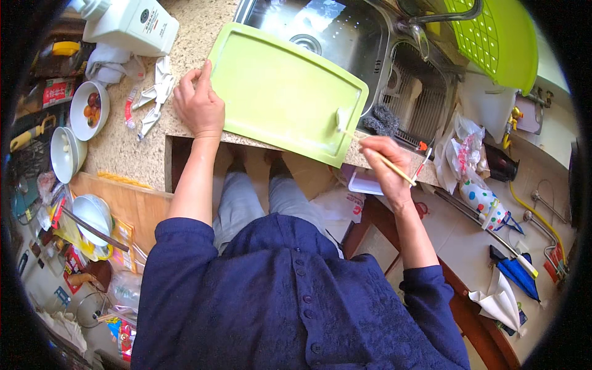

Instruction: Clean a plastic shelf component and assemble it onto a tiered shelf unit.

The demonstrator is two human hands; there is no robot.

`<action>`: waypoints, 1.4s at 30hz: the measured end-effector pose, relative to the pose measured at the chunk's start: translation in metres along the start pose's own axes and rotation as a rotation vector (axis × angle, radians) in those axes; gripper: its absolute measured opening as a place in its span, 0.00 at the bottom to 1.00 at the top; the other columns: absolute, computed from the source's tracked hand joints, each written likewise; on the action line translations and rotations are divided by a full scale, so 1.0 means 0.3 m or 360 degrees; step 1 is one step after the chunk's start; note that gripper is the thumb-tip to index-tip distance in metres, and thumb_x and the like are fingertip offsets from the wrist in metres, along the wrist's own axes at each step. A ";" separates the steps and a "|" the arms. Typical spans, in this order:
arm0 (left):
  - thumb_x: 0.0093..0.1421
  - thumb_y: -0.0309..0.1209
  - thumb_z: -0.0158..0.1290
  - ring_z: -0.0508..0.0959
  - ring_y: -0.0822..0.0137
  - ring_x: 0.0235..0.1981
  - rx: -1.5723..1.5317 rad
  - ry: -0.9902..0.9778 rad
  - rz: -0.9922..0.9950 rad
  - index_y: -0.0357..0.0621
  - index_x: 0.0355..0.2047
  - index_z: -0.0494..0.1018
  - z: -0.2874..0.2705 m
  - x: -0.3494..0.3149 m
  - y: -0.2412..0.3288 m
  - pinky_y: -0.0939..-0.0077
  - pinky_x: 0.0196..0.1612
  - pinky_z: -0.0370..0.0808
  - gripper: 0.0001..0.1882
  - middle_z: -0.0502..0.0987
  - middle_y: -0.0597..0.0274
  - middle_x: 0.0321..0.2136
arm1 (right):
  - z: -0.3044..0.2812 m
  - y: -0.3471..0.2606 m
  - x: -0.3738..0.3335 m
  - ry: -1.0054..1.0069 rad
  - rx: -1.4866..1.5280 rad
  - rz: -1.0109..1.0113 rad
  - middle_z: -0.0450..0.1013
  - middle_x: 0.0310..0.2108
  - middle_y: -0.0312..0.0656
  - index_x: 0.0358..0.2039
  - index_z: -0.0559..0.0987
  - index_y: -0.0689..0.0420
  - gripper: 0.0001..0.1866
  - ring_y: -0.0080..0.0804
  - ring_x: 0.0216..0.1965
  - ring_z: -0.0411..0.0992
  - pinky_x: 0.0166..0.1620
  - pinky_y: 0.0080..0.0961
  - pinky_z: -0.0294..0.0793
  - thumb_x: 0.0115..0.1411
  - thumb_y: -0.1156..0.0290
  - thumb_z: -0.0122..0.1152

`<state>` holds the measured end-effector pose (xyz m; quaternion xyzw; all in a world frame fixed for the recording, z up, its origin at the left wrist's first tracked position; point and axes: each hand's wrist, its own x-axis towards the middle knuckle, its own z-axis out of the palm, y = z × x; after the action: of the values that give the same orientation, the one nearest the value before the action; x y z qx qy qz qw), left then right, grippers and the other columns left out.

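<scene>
A light green cutting board with a raised rim lies tilted across the counter's front edge and part of the sink. My left hand grips its left edge, fingers near the upper left corner. In my right hand is a thin, pale wooden-handled brush, held like a pen. Its white head touches the board's surface near the right end, where a whitish smear shows. The exact kind of brush head is too small to make out.
Behind the board is a steel sink with a faucet. A dark scouring pad sits right of the board. A white pump bottle, crumpled wrappers and a bowl of small fruit stand left. A green perforated rack hangs at upper right.
</scene>
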<state>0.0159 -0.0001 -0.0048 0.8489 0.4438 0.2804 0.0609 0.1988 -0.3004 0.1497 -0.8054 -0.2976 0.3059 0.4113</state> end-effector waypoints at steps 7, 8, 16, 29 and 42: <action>0.51 0.23 0.52 0.72 0.61 0.40 -0.0024 0.0001 -0.0027 0.66 0.49 0.77 -0.004 -0.001 0.001 0.65 0.43 0.69 0.26 0.73 0.72 0.40 | 0.008 -0.039 -0.009 0.0051 -0.0173 -0.0111 0.75 0.34 0.43 0.36 0.82 0.61 0.07 0.29 0.37 0.73 0.41 0.24 0.71 0.56 0.78 0.61; 0.51 0.24 0.52 0.72 0.61 0.40 -0.0019 -0.0004 -0.0035 0.66 0.49 0.77 -0.004 -0.002 -0.001 0.65 0.43 0.69 0.26 0.73 0.72 0.40 | 0.013 -0.054 -0.003 0.0064 -0.0331 -0.0156 0.75 0.34 0.43 0.36 0.82 0.61 0.07 0.30 0.36 0.73 0.40 0.24 0.72 0.56 0.78 0.61; 0.50 0.24 0.52 0.72 0.61 0.40 -0.0052 -0.0008 -0.0041 0.66 0.49 0.77 0.004 0.003 0.010 0.65 0.43 0.69 0.26 0.73 0.72 0.40 | 0.048 -0.047 0.024 0.0170 -0.0097 0.0024 0.74 0.28 0.40 0.37 0.81 0.62 0.08 0.25 0.27 0.73 0.32 0.20 0.72 0.63 0.72 0.57; 0.52 0.25 0.53 0.72 0.62 0.40 -0.0050 -0.0018 -0.0064 0.66 0.48 0.78 -0.010 0.001 0.002 0.65 0.42 0.69 0.24 0.73 0.72 0.40 | 0.008 0.078 0.031 0.0446 0.0903 0.0554 0.76 0.38 0.49 0.45 0.76 0.65 0.16 0.30 0.29 0.76 0.34 0.24 0.80 0.68 0.64 0.50; 0.52 0.26 0.54 0.72 0.61 0.40 -0.0082 0.0017 -0.0056 0.66 0.48 0.78 -0.011 -0.002 0.004 0.65 0.43 0.69 0.23 0.73 0.72 0.40 | 0.006 0.010 0.002 0.0391 0.0318 0.0417 0.77 0.33 0.44 0.39 0.78 0.65 0.15 0.28 0.32 0.78 0.39 0.23 0.79 0.68 0.65 0.50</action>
<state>0.0149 -0.0019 -0.0020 0.8376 0.4517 0.2953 0.0852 0.1986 -0.3005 0.1461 -0.8237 -0.1062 0.2842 0.4790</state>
